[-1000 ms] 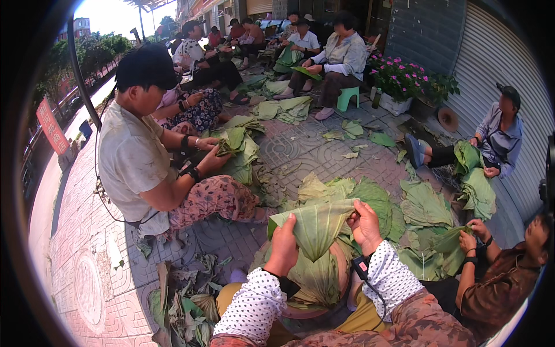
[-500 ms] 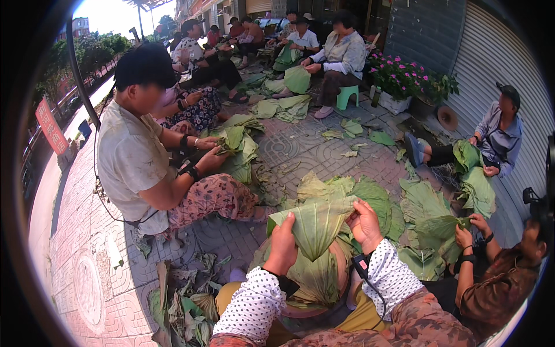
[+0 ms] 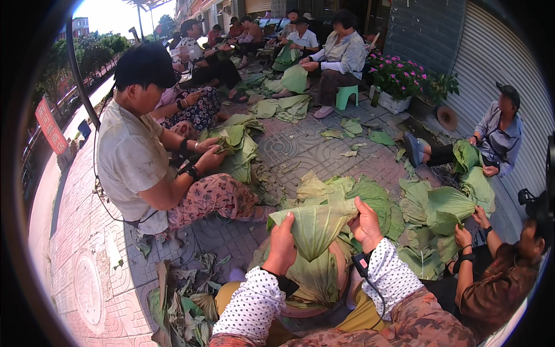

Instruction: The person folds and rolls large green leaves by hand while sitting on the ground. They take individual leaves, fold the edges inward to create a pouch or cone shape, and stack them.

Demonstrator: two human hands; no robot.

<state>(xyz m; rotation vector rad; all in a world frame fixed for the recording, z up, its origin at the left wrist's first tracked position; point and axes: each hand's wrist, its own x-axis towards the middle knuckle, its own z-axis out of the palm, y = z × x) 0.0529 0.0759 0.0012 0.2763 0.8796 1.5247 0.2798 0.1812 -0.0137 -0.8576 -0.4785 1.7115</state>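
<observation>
A large folded lotus leaf (image 3: 321, 229), pale green with raised veins, is stretched between my two hands. My left hand (image 3: 282, 245) pinches its left corner, the thumb lying on top. At the opposite corner, my right hand (image 3: 366, 226) grips the edge with the thumb pointing up. The leaf's lower tip hangs above a stack of leaves (image 3: 315, 279) resting in a pinkish round basin (image 3: 306, 313) in front of me. Beyond it lies a spread pile of green leaves (image 3: 376, 199).
At left a seated co-worker (image 3: 139, 144) handles leaves; another co-worker (image 3: 503, 277) holds a leaf at right. Several people sit farther back. Leaf scraps (image 3: 188, 306) lie on the paving at lower left. A flower planter (image 3: 396, 104) stands by the wall.
My hands and the folded leaf stay almost still. The right-hand co-worker's leaf has spread out wider, one hand shifting outward. The left co-worker's hands have moved slightly.
</observation>
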